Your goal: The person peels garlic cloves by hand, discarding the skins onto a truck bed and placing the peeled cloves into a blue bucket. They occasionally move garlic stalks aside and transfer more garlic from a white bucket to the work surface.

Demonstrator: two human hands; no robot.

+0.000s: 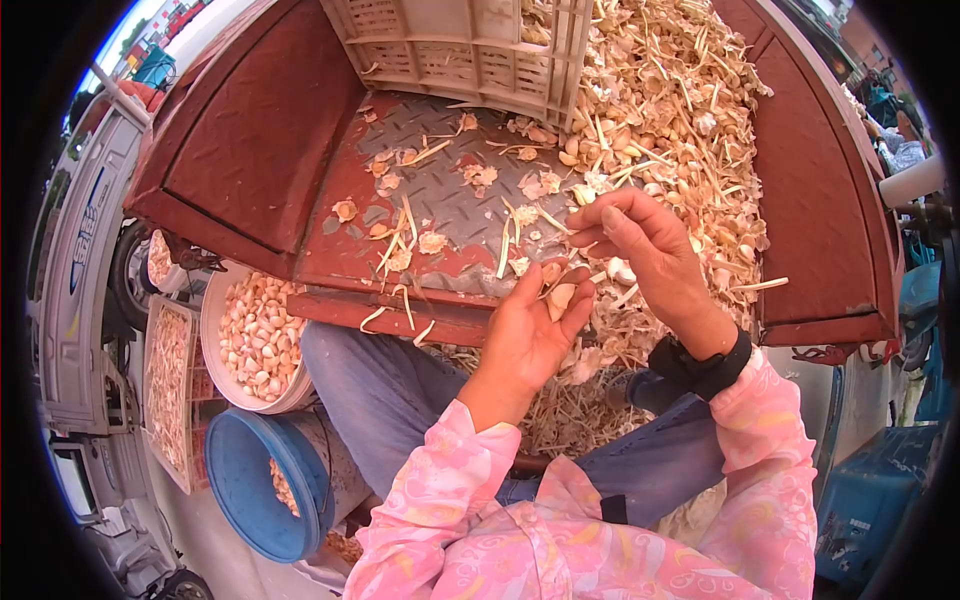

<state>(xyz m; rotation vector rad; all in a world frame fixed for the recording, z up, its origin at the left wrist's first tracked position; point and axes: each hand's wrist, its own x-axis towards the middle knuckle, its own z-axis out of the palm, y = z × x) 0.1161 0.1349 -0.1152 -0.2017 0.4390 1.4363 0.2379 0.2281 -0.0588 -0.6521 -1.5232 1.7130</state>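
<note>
My left hand (530, 335) is palm up, its fingers curled around a few garlic cloves (561, 299) with papery skin on them. Just right of it and a little higher, my right hand (650, 250) has thumb and fingers drawn together in a pinch. What lies between those fingertips, if anything, I cannot make out. Beyond and beneath the right hand spreads a heap of garlic cloves, skins and dry stalks (680, 110). Loose skins and stalk pieces are scattered over the metal truck bed (450, 195) in front of both hands.
A pale plastic crate (450, 65) stands tilted at the back of the bed. Red side panels (260, 130) flank it. At left are a white bucket (212, 330) of garlic cloves, a blue bucket (235, 490) with cloves inside, and a crate (158, 440) of garlic.
</note>
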